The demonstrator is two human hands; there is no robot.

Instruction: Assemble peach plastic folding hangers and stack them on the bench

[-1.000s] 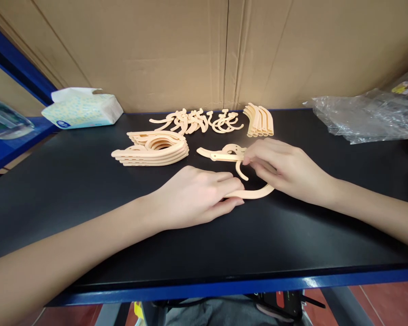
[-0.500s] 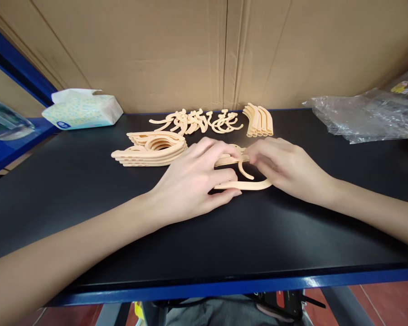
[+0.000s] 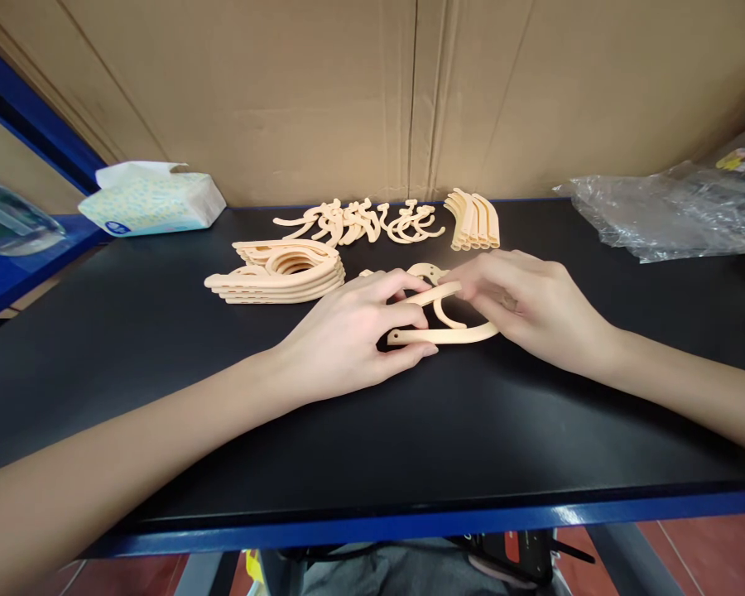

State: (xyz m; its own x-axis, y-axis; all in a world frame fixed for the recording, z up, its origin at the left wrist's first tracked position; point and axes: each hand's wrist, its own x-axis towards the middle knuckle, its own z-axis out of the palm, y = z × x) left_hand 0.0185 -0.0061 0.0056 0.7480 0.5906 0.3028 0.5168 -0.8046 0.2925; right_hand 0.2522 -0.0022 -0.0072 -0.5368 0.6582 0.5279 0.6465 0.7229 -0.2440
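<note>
In the middle of the table lies a beige plastic folding hanger (image 3: 450,335), its long curved arm nearest me and a hook curving inside it. My left hand (image 3: 363,331) grips its left side, fingers bent over the upper bar and thumb by the front arm's holed end. Closed around the right side of the hanger is my right hand (image 3: 527,302), its fingertips at the upper bar and partly hidden. Left of the hands stands a stack of folded beige hangers (image 3: 266,281). Behind are loose beige hooks (image 3: 353,222) and a row of curved beige tubes (image 3: 475,222).
A tissue pack (image 3: 152,199) sits at the back left, beside a clear bottle (image 3: 12,219) on a blue shelf. Crumpled clear plastic bags (image 3: 651,211) lie at the back right. Cardboard (image 3: 323,99) walls off the back of the black table (image 3: 372,447).
The upper bar now tilts up toward the right, and more of the front arm's left end shows. My left fingers have shifted slightly left; the right hand has barely moved.
</note>
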